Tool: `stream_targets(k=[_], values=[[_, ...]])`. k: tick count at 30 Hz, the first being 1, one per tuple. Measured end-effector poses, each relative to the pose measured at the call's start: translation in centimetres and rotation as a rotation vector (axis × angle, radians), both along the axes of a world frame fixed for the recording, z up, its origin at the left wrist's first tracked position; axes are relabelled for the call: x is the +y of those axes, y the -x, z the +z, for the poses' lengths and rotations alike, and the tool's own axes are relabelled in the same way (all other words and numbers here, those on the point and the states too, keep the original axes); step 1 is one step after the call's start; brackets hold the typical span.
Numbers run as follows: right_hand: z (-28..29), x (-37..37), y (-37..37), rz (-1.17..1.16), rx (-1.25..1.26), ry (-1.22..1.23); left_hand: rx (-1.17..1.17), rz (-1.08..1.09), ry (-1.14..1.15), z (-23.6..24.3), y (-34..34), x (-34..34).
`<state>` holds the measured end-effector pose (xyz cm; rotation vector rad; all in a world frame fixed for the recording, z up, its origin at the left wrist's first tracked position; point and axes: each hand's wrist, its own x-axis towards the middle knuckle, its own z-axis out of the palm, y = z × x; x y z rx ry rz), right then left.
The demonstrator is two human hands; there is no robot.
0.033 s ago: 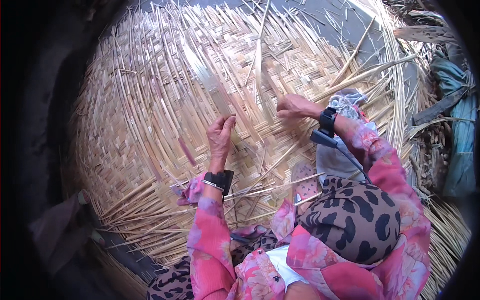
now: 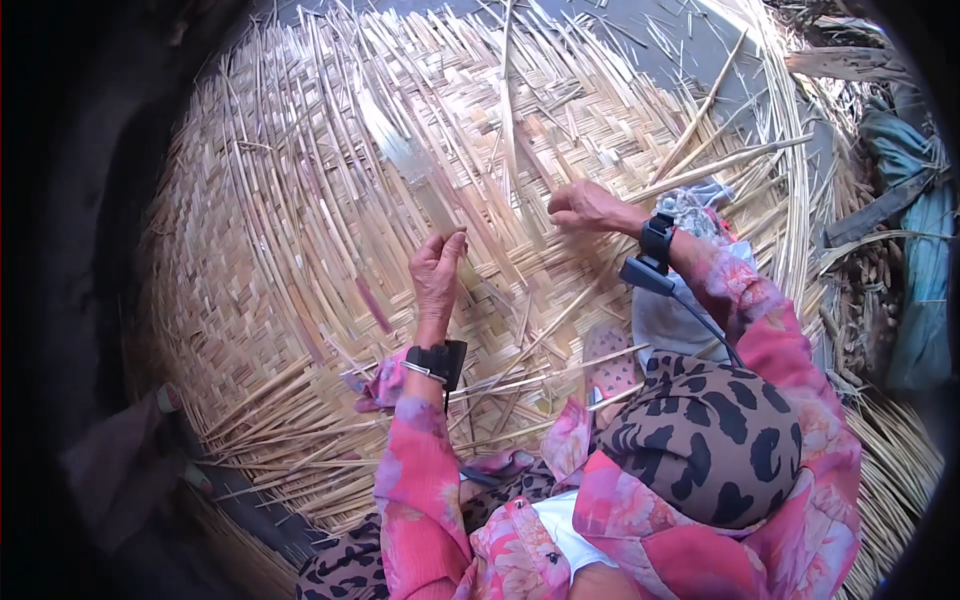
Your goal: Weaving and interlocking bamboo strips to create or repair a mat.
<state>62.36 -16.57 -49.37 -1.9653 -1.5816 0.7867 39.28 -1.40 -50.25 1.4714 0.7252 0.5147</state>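
Note:
A wide woven mat (image 2: 230, 310) of pale, flat plant strips spreads in front of me, with long loose ends across its surface. My left hand (image 2: 437, 275) is closed in a pinch over its middle. The narrow end of a strip (image 2: 462, 229) shows at the thumb; its length is blurred against the weave. To the right, my right hand (image 2: 595, 208) is also closed, its fingertips bent down and partly hidden. A long pale strip (image 2: 740, 156) runs from beside it toward the upper right. Another long strip (image 2: 508, 95) stands up from the weave between the hands.
Crumpled cloth (image 2: 697, 207) lies by my right wrist. A patterned shoe or sock (image 2: 610, 358) rests on the mat near my knee. Bundled strips (image 2: 900, 470), a piece of wood (image 2: 880, 212) and blue-green sheeting (image 2: 925, 290) are at the right. Scraps litter the grey floor (image 2: 715, 60).
Both hands have shifted slightly left. The long strip between them and the one reaching to the upper right have moved left too; the latter's tip is lower.

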Motion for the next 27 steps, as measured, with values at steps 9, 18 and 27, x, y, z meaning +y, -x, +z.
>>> stream_targets(k=[9,18,27], values=[[-2.7,4.7,3.6,-0.388,0.606,0.092,0.017,0.1,0.025,2.6,-0.4,-0.6],[2.3,5.5,4.3,-0.439,1.307,-0.088,-0.01,0.182,0.066,1.5,-1.3,-0.2],[3.4,7.5,4.9,-0.18,0.992,0.061,-0.05,0.283,0.117,1.8,-0.6,2.0]])
